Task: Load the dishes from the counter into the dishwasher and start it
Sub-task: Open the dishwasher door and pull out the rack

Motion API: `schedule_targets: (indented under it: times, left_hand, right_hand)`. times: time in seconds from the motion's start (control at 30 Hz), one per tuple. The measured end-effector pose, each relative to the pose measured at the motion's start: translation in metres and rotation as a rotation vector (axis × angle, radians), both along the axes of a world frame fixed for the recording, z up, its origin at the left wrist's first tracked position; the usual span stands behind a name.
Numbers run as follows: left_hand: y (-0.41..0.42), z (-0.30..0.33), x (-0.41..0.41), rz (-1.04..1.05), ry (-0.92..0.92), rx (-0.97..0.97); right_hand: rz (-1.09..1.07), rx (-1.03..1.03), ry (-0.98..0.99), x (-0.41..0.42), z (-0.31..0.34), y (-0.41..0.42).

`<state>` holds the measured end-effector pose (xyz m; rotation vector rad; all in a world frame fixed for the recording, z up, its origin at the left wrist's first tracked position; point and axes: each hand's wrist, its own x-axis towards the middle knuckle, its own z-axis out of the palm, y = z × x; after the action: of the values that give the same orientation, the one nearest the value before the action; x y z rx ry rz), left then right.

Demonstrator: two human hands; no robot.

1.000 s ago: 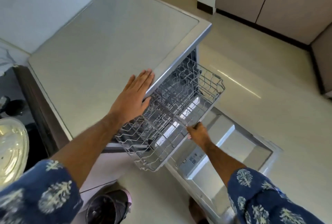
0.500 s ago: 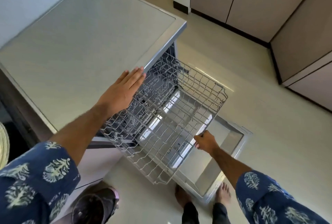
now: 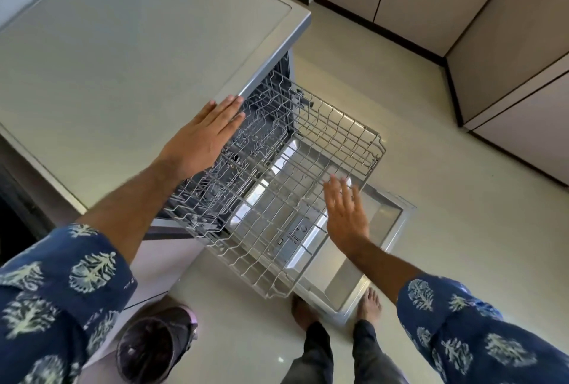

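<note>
In the centre of the frame the grey wire upper rack (image 3: pixel 277 186) of the steel-topped dishwasher (image 3: pixel 129 54) stands pulled far out over the lowered stainless door (image 3: pixel 378 229), and it holds no dishes; none of the dishes to be loaded shows anywhere in view. The left hand (image 3: pixel 204 137) lies flat, fingers straight, on the front edge of the dishwasher top at centre left. The right hand (image 3: pixel 345 214) hovers spread wide just above the rack's front rail, gripping nothing. The risks here look plain: the extended rack juts at hip height and the open door lies right beside the person's bare feet (image 3: pixel 368 303) at lower centre, so a careless turn toward the counter could bang a shin or stub a toe. A dark round bin (image 3: pixel 154 343) at lower left narrows the standing room further.
</note>
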<state>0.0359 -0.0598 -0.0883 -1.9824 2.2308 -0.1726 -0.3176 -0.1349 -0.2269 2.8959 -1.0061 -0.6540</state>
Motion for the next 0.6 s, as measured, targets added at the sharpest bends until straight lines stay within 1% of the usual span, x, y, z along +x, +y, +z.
schedule_targets:
  times: [0.03,0.07,0.1,0.17,0.27,0.47,0.6]
  left_hand:
    - [0.0,0.0,0.0,0.001,0.003,0.002]
    - [0.001,0.0,0.0,0.001,0.004,0.005]
    - [0.001,0.0,0.0,-0.001,0.003,0.004]
    - [0.001,0.001,0.0,0.0,0.004,0.001]
    - [0.001,0.002,-0.001,0.006,0.018,0.006]
    - [0.002,0.002,-0.002,0.022,0.024,0.015]
    - [0.002,0.004,-0.004,0.034,0.02,0.018]
  right_hand:
    - [0.114,0.043,0.023,0.0,-0.006,-0.001]
    - [0.174,0.114,0.068,0.0,-0.011,-0.004]
    - [0.177,0.179,0.114,0.0,-0.014,-0.007]
    - [0.121,0.233,0.158,0.002,-0.017,-0.012]
    - [0.065,0.245,0.196,0.004,-0.02,-0.014]
    - [0.031,0.276,0.299,-0.011,-0.027,-0.011]
    - [0.027,0.276,0.273,-0.027,-0.029,-0.013]
